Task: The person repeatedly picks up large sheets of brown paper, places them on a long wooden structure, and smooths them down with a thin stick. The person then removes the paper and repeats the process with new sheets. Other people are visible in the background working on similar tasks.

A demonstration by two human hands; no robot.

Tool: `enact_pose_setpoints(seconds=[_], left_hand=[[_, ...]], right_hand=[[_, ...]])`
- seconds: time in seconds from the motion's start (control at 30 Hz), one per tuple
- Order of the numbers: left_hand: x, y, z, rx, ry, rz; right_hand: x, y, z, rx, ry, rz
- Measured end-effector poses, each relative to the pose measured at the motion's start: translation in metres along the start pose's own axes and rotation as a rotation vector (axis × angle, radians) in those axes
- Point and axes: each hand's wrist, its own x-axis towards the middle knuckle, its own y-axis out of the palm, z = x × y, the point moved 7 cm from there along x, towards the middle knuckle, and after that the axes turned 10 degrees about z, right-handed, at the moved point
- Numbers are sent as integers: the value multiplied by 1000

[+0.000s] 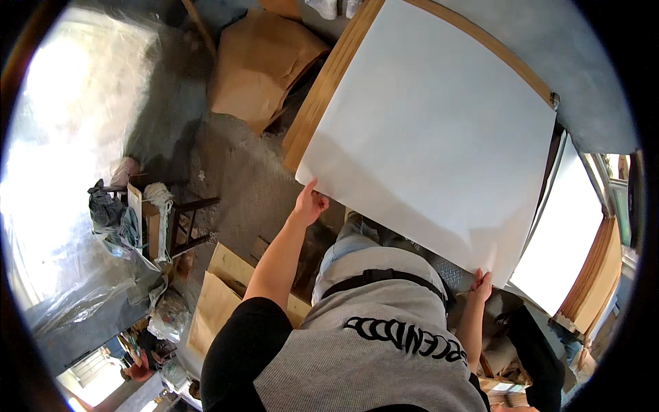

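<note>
A large white sheet (439, 130), whether paper or thin board I cannot tell, spreads in front of me over a stack with wood-brown edges (329, 89). My left hand (311, 204) is closed on its near left corner, thumb on top and the other fingers curled at the edge. Near the opposite front corner, my right hand (480, 285) pinches the same edge. Fingers under the sheet are hidden. The near edge runs just ahead of my waist, slanting down toward the right.
To the right stands another stack with a white top (566, 223) and brown layered sides (592, 275). Crumpled brown paper or card (257, 65) lies far left. A dark stool (187, 223) bears cloths; wooden panels (211, 312) lean beside my left arm. Clear plastic sheeting (75, 288) covers the left side.
</note>
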Motion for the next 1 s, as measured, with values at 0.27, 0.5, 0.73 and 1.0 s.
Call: enact_pose_setpoints(seconds=[0.27,0.5,0.73,1.0], left_hand=[[24,-12,-12,126,-9,-63],[22,-6,-12,40,31,-40],[31,-5,-14,-15,-4,-36],[26,-2,-18,33,13,-71]], right_hand=[[14,-16,1,-22,27,-34],[10,-16,5,11,53,-45],[24,-19,5,-4,26,71],[18,-11,6,-2,32,-40]])
